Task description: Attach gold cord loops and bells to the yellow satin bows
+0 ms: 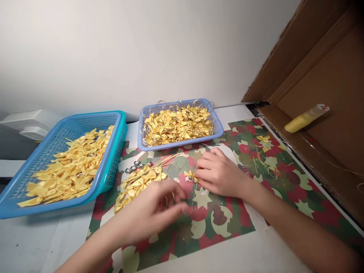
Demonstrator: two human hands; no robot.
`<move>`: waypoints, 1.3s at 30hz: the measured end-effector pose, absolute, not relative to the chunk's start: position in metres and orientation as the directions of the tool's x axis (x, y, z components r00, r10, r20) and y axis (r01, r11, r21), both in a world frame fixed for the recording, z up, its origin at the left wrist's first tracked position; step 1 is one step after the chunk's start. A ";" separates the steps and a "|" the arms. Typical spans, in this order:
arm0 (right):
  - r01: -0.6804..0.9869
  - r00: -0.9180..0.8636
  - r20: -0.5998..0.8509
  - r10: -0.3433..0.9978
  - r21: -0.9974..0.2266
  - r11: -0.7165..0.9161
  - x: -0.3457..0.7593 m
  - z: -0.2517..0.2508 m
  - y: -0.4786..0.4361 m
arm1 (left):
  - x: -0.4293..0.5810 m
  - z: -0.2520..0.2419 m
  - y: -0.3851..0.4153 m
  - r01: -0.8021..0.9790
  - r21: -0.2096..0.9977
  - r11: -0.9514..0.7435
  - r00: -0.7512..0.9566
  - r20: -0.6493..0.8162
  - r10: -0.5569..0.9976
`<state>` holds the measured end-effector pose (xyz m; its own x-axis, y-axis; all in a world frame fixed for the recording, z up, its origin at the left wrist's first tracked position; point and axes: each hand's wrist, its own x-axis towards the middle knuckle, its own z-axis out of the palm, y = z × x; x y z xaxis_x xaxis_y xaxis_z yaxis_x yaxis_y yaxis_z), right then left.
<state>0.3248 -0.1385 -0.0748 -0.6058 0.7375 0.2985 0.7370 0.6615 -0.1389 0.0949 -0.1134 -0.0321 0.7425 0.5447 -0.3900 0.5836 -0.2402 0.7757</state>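
My right hand rests on the patterned sheet, fingers curled together over a small yellow ribbon bow. Only the bow's left part shows, with a dark shiny bit at its middle; the rest is under my fingertips. My left hand hovers nearer to me, slightly blurred, with thumb and bent fingers apart and nothing visible between them. Beyond it lies a pile of yellow bows with a bundle of gold cords across it. Several small silvery bells or beads sit beside the cords.
A blue basket of yellow bows, stacked in a turquoise one, stands left. Another blue basket at the back holds bows with gold cord loops. Cord scraps and a bow lie right, near cardboard and a yellow tube.
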 end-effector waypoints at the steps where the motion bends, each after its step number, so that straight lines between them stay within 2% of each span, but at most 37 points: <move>1: 0.730 -0.627 0.332 0.704 -0.064 0.680 0.324 -0.073 -0.140 | 0.095 -0.036 -0.114 0.583 0.799 -0.150 0.681 -0.379 0.627; 3: 0.712 -0.658 0.415 0.628 0.070 0.699 0.321 -0.067 -0.142 | 0.098 -0.043 -0.113 0.510 0.860 0.004 0.589 -0.352 0.727; 7: 0.660 -0.683 0.585 0.438 0.235 0.714 0.317 -0.056 -0.146 | 0.111 -0.062 -0.105 0.264 0.926 0.271 0.649 -0.378 0.660; 10: 0.641 -0.680 0.642 0.353 0.289 0.711 0.320 -0.054 -0.147 | 0.120 -0.078 -0.100 0.103 0.806 0.582 0.747 -0.450 0.490; 12: 0.628 -0.679 0.672 0.296 0.322 0.708 0.323 -0.057 -0.146 | 0.123 -0.085 -0.097 0.089 0.697 0.711 0.798 -0.477 0.367; 17: 0.531 -0.688 0.716 0.116 0.389 0.752 0.330 -0.067 -0.140 | 0.127 -0.087 -0.096 0.065 0.609 0.790 0.863 -0.432 0.262; 20: 0.504 -0.706 0.699 0.109 0.388 0.772 0.334 -0.069 -0.137 | 0.128 -0.084 -0.098 0.037 0.615 0.788 0.850 -0.434 0.299; 22: 0.566 -0.663 0.717 0.213 0.295 0.769 0.334 -0.069 -0.139 | 0.128 -0.084 -0.100 -0.003 0.673 0.740 0.794 -0.449 0.411; 23: 0.627 -0.596 0.745 0.301 0.197 0.754 0.333 -0.069 -0.142 | 0.128 -0.084 -0.101 -0.031 0.712 0.701 0.750 -0.447 0.487; 25: 0.731 -0.363 0.772 0.522 -0.111 0.673 0.326 -0.071 -0.150 | 0.128 -0.085 -0.104 -0.075 0.806 0.587 0.649 -0.408 0.643; 27: 0.718 -0.121 0.681 0.722 -0.443 0.537 0.315 -0.073 -0.161 | 0.128 -0.087 -0.108 -0.070 0.908 0.413 0.538 -0.314 0.782; 29: 0.684 -0.035 0.523 0.852 -0.609 0.402 0.301 -0.077 -0.170 | 0.128 -0.088 -0.112 -0.006 0.983 0.185 0.442 -0.164 0.882; 31: 0.693 -0.012 0.408 0.913 -0.654 0.302 0.289 -0.081 -0.177 | 0.128 -0.089 -0.118 0.074 0.997 -0.039 0.389 0.007 0.921; 34: 0.717 0.019 0.351 0.936 -0.657 0.232 0.279 -0.086 -0.179 | 0.127 -0.092 -0.124 0.160 0.940 -0.300 0.379 0.222 0.898; 39: 0.742 0.017 0.356 0.934 -0.631 0.227 0.278 -0.091 -0.177 | 0.126 -0.097 -0.130 0.189 0.846 -0.499 0.396 0.400 0.827</move>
<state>0.2784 -0.1767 -0.0913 0.0170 0.9342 0.3564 0.7421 0.2270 -0.6306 0.1262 -0.1295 -0.0971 0.3959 0.8267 0.3997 0.1891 -0.4993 0.8455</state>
